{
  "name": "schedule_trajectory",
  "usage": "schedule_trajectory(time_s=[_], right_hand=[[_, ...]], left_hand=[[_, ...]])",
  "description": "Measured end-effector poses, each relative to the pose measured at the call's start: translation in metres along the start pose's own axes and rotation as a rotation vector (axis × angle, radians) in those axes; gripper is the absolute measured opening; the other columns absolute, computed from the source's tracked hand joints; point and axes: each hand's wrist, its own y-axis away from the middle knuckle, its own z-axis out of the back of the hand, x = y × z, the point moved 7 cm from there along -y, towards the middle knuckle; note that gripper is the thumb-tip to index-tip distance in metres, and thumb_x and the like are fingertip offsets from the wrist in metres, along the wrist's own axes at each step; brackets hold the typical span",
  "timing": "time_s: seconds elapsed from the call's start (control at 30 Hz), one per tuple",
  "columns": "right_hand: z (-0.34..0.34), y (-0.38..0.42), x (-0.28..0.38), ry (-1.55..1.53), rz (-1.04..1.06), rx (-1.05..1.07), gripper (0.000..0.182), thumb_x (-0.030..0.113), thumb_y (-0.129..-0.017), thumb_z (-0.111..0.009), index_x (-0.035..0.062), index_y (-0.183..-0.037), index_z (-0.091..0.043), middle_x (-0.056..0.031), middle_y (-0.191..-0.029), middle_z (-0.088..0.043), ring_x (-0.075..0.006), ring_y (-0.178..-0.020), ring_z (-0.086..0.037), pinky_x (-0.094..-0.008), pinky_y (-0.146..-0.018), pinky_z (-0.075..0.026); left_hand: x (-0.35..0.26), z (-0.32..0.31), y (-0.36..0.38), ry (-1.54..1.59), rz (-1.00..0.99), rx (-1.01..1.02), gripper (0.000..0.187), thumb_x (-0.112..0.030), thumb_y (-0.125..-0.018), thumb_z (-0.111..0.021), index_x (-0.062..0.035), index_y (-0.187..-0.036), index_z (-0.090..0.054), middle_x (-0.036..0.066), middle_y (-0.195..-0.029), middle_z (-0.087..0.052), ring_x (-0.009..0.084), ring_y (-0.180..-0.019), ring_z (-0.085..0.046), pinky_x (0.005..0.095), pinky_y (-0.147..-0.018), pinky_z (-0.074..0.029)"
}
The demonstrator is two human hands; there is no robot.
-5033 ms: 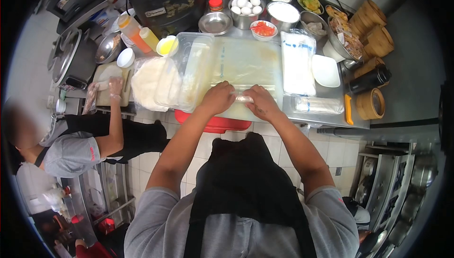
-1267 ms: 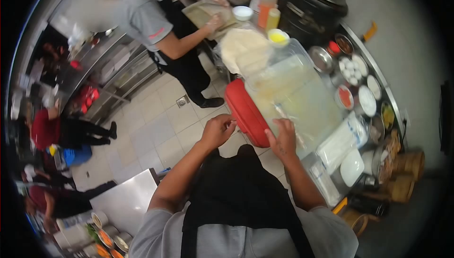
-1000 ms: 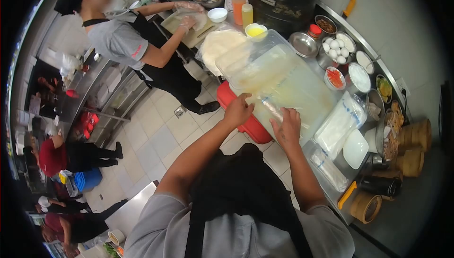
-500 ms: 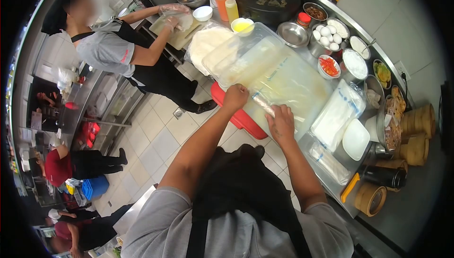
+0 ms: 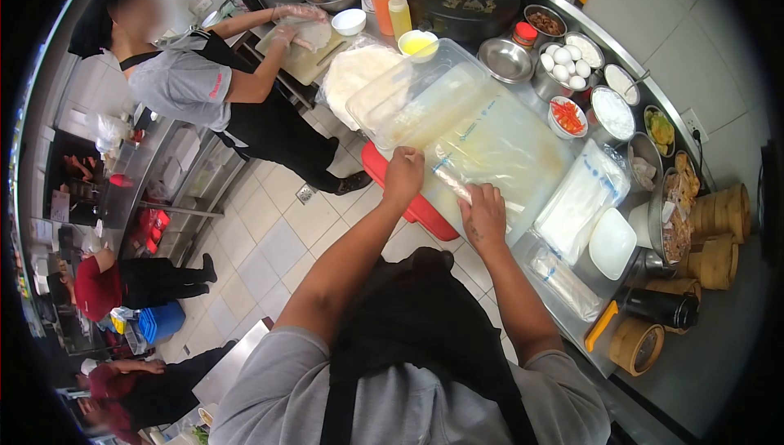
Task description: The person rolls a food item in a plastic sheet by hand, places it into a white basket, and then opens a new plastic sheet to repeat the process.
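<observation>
A thin plastic-wrapped roll [image 5: 452, 181] with blue print on its wrap lies across the near edge of a pale translucent cutting board [image 5: 535, 147]. At its left end, my left hand [image 5: 406, 177] is closed with the fingers pinched together, apparently on the end of the plastic. My right hand [image 5: 484, 215] is closed over the roll's other end, fingertips curled on it. Just beyond the hands, a flat clear plastic bag [image 5: 474, 147] with blue print is spread over the board. A clear plastic tray [image 5: 392, 94] sits to its upper left.
A red tub [image 5: 408, 200] juts out below the counter edge. To the right are a stack of plastic bags [image 5: 576, 192], a white dish [image 5: 613, 242] and a yellow-handled knife [image 5: 603, 327]. Eggs [image 5: 565, 65] and bowls line the back. A gloved co-worker [image 5: 180, 86] works at left.
My hands stay on the roll at almost the same spot, with only a slight shift. The co-worker's gloved hands have moved over the white sheet on their board.
</observation>
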Motion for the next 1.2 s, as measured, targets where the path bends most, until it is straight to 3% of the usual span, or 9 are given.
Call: schedule_trajectory(time_s=[0.13,0.2,0.23,0.3,0.5,0.83,0.97,1.07,1.2], right_hand=[[-0.001,0.001,0.0,-0.009,0.009,-0.012,0.036,0.016,-0.085,-0.075,0.0042,-0.117,-0.066,-0.013,-0.109,-0.059,-0.0337,-0.105,-0.056,-0.045,-0.089,-0.045],[-0.003,0.001,-0.001,-0.026,0.032,-0.011,0.037,0.016,-0.084,-0.075,0.0041,-0.118,-0.066,-0.0131,-0.11,-0.059,-0.034,-0.106,-0.056,-0.0455,-0.09,-0.045],[-0.004,0.001,-0.002,-0.014,0.031,-0.002,0.038,0.015,-0.084,-0.074,0.0041,-0.119,-0.065,-0.0132,-0.109,-0.059,-0.0343,-0.106,-0.056,-0.0459,-0.09,-0.045],[-0.005,0.001,0.002,-0.012,0.067,0.004,0.038,0.014,-0.084,-0.074,0.0041,-0.119,-0.065,-0.0134,-0.108,-0.06,-0.0345,-0.106,-0.056,-0.0463,-0.09,-0.045],[0.001,0.003,0.004,-0.007,0.038,0.025,0.034,0.01,-0.085,-0.074,0.0039,-0.117,-0.065,-0.0158,-0.108,-0.061,-0.0379,-0.104,-0.058,-0.0482,-0.09,-0.046],[0.016,0.004,0.008,-0.001,0.05,0.008,0.042,0.017,-0.08,-0.08,0.001,-0.115,-0.062,-0.0188,-0.106,-0.06,-0.041,-0.102,-0.057,-0.0515,-0.088,-0.046],[0.041,0.004,0.038,-0.013,0.136,-0.119,0.044,0.018,-0.081,-0.08,0.0009,-0.116,-0.06,-0.0202,-0.111,-0.059,-0.0422,-0.106,-0.056,-0.0518,-0.089,-0.045],[0.044,0.012,0.055,-0.078,0.17,-0.142,0.039,0.017,-0.082,-0.079,0.0008,-0.114,-0.062,-0.021,-0.109,-0.062,-0.0425,-0.104,-0.058,-0.0496,-0.089,-0.046],[-0.004,0.035,0.083,-0.218,0.171,0.115,0.032,0.018,-0.083,-0.079,0.0031,-0.109,-0.067,-0.0169,-0.096,-0.067,-0.0393,-0.093,-0.064,-0.0464,-0.084,-0.051]], left_hand=[[-0.065,0.023,0.036,-0.235,-0.05,0.179,0.031,-0.02,-0.093,-0.068,-0.0002,-0.115,-0.062,0.015,-0.079,-0.069,0.0305,-0.072,-0.068,0.0418,-0.069,-0.053],[-0.104,0.01,0.057,-0.164,-0.901,0.182,0.028,-0.017,-0.089,-0.069,-0.003,-0.113,-0.065,0.016,-0.095,-0.068,0.0346,-0.091,-0.065,0.0458,-0.081,-0.051],[-0.107,0.01,0.055,-0.175,-0.898,0.159,0.028,-0.017,-0.089,-0.069,-0.003,-0.113,-0.065,0.016,-0.095,-0.068,0.0346,-0.091,-0.065,0.0458,-0.081,-0.051],[-0.106,-0.019,0.054,-0.174,-0.801,0.59,0.02,-0.016,-0.087,-0.069,-0.0056,-0.104,-0.067,0.014,-0.103,-0.064,0.0341,-0.102,-0.061,0.0469,-0.089,-0.047],[-0.084,-0.034,0.033,-0.418,-0.832,0.621,0.014,-0.021,-0.09,-0.066,-0.0066,-0.089,-0.064,0.01,-0.094,-0.061,0.0304,-0.098,-0.061,0.0446,-0.086,-0.047],[-0.087,-0.022,0.02,-0.39,-0.857,0.474,0.012,-0.019,-0.087,-0.066,-0.0077,-0.087,-0.064,0.01,-0.093,-0.061,0.0299,-0.096,-0.061,0.0439,-0.084,-0.047],[-0.116,0.021,0.04,-0.226,-0.956,0.372,0.011,-0.018,-0.086,-0.067,-0.0067,-0.087,-0.065,0.011,-0.094,-0.061,0.0297,-0.099,-0.059,0.0426,-0.085,-0.046],[-0.1,0.066,0.058,-0.101,-0.973,0.394,0.012,-0.013,-0.085,-0.07,-0.0066,-0.093,-0.065,0.011,-0.096,-0.059,0.0332,-0.094,-0.058,0.0448,-0.084,-0.047],[-0.036,0.138,0.062,-0.047,-0.787,0.434,0.013,-0.012,-0.087,-0.068,-0.0045,-0.097,-0.065,0.012,-0.101,-0.063,0.0348,-0.1,-0.06,0.0462,-0.086,-0.05]])
